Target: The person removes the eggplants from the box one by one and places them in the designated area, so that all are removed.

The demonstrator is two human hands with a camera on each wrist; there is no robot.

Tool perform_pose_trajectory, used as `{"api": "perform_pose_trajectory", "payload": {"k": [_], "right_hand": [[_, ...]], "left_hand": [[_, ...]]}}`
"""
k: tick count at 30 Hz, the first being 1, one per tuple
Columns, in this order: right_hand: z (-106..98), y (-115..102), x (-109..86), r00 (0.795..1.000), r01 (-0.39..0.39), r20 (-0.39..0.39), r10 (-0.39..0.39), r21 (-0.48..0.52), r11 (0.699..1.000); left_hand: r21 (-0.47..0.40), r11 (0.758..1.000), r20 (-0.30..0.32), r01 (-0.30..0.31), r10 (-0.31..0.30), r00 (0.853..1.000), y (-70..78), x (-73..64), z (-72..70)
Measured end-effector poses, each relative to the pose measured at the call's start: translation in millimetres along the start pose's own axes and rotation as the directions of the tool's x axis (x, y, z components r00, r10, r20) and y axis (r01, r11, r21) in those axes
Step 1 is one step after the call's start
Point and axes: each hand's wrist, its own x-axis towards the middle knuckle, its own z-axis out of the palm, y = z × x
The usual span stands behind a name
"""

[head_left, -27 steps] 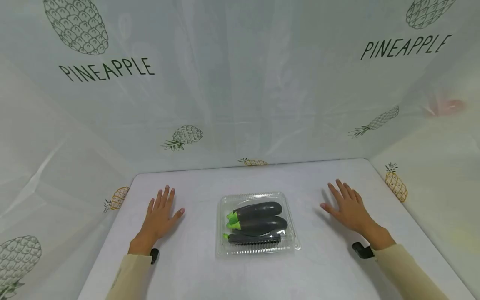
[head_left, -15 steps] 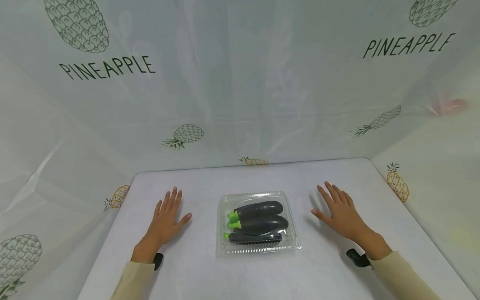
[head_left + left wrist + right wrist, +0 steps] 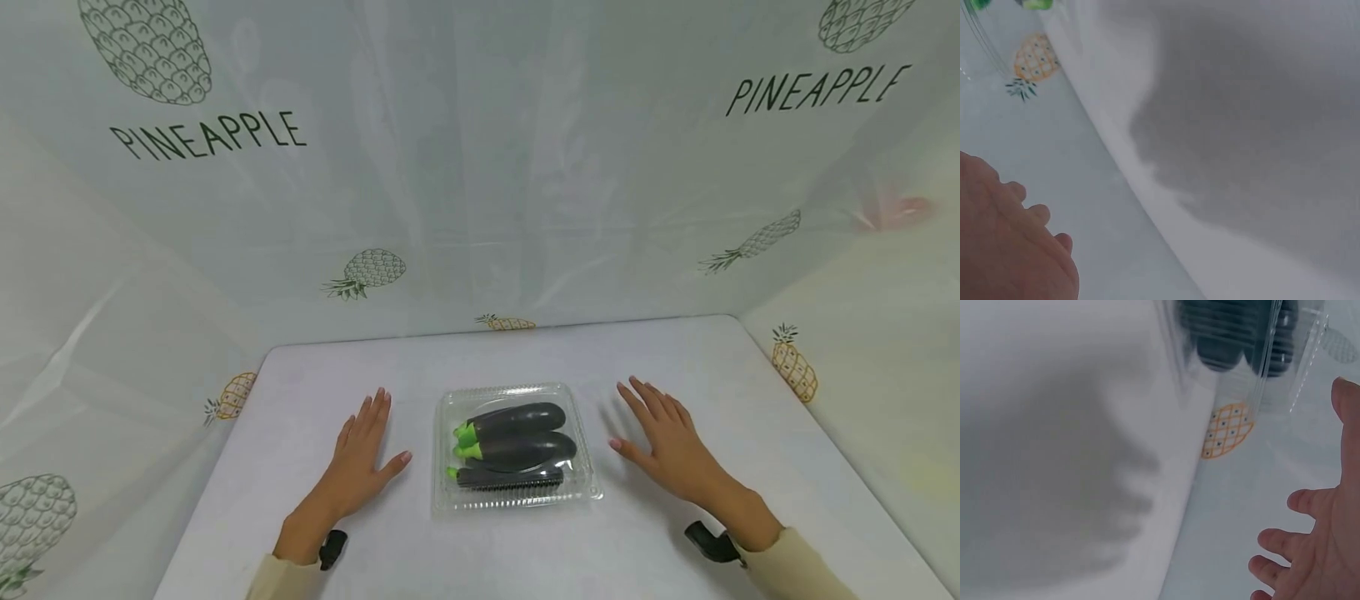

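A clear plastic clamshell box (image 3: pixel 510 504) lies closed in the middle of the white table in the head view. Inside it are three dark eggplants (image 3: pixel 525 450) with green stem ends pointing left. My left hand (image 3: pixel 356 475) hovers to the left of the box, fingers straight and thumb spread towards it, holding nothing. On the other side, my right hand (image 3: pixel 671 450) is apart from the box too, its fingers extended and spread, with nothing in it. The right wrist view catches part of the box (image 3: pixel 1235 337) at the top, beyond the right hand's fingers.
The white tabletop (image 3: pixel 510 558) has a back edge against a pale curtain (image 3: pixel 495 167) printed with pineapples. The curtain also hangs along the left and right sides. Black straps or mounts (image 3: pixel 333 548) sit on both wrists.
Both hands have moved inwards from the sides, closer to the box, and slightly towards the near edge. The box with the eggplants has stayed in place.
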Motion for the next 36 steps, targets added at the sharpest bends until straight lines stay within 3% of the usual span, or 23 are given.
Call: {"api": "perform_pose_trajectory", "payload": {"k": [7, 16, 22, 28, 36], "right_hand": [[1.0, -18.6, -9.7, 1.000, 0.022, -0.008, -0.021, 0.093, 0.995], [7.1, -39.4, -26.5, 0.998, 0.064, 0.013, -0.066, 0.119, 0.991], [10.1, -53.3, -34.9, 0.997, 0.056, 0.048, -0.063, 0.140, 0.989], [15.2, -63.3, -38.3, 0.996, 0.075, 0.033, -0.080, 0.133, 0.988], [26.7, -67.7, -37.4, 0.999, 0.044, 0.008, -0.045, 0.140, 0.989]], "left_hand": [[-0.030, 0.999, 0.001, -0.026, 0.027, 1.000, 20.8, -8.3, 7.9], [-0.114, 0.989, 0.053, -0.089, 0.096, 0.994, 40.1, -20.5, 18.6], [-0.132, 0.989, 0.116, -0.068, 0.084, 0.990, 53.2, -25.5, 25.9], [-0.138, 0.986, 0.093, -0.088, 0.101, 0.990, 65.0, -27.8, 33.4], [-0.118, 0.992, 0.072, -0.040, 0.049, 0.996, 72.0, -28.7, 43.5]]}}
